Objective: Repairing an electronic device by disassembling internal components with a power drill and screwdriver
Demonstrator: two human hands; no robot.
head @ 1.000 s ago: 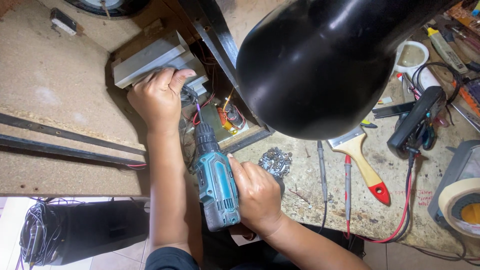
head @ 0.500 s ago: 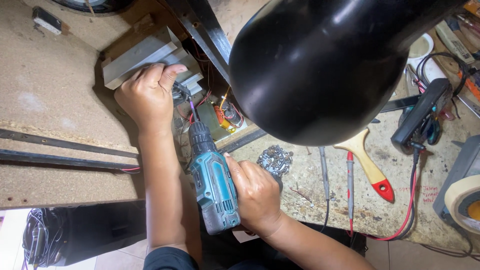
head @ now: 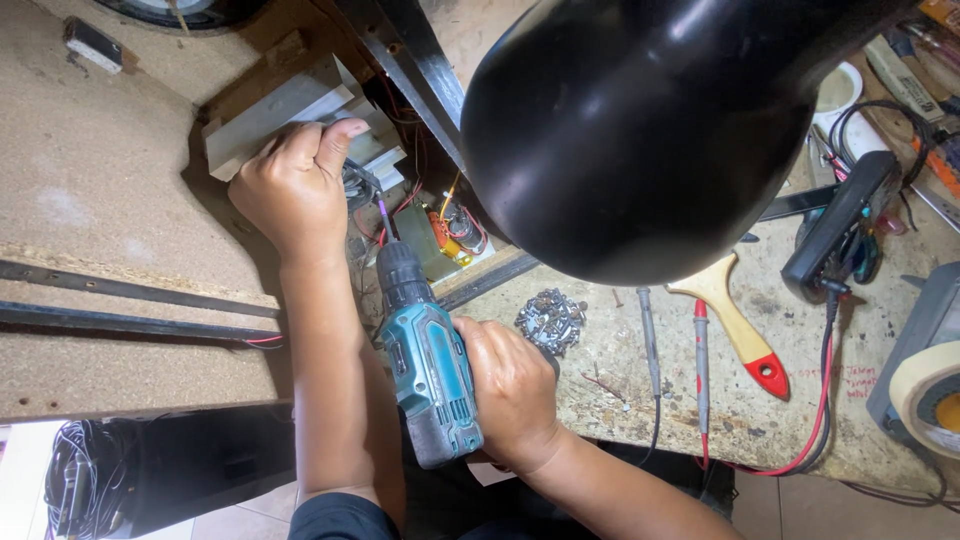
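Right hand (head: 515,390): grip wrapped tight around the handle of a teal cordless drill (head: 428,375), fingers curled on the far side of the body, thumb side up. Wrist bent slightly, forearm running off toward the lower right. The drill points up and away from the person, its black chuck carrying a thin bit aimed into an open cavity in a particleboard cabinet (head: 100,200).

Left hand (head: 295,185): grip pressed down over a pale grey block-shaped part (head: 270,110) at the cavity's upper left, fingers curled over its near edge, thumb along the top. Forearm nearly straight, running down to the bottom edge of the view, just beside the drill.

Inside the cavity: small circuit board (head: 445,235) with red and yellow wires, just beyond the drill tip. A black metal bar crosses the cavity's right edge diagonally.

Room to move is tight. A large glossy black lamp shade (head: 640,130) hangs close above on the right, blocking much of the view. The cabinet edge hems in the left.

On the worn surface (head: 800,430) right of the drill: heap of silvery screws (head: 550,320) near the right hand, two probe leads, red-handled brush (head: 740,330), black meter, tape roll (head: 930,395) at far right.
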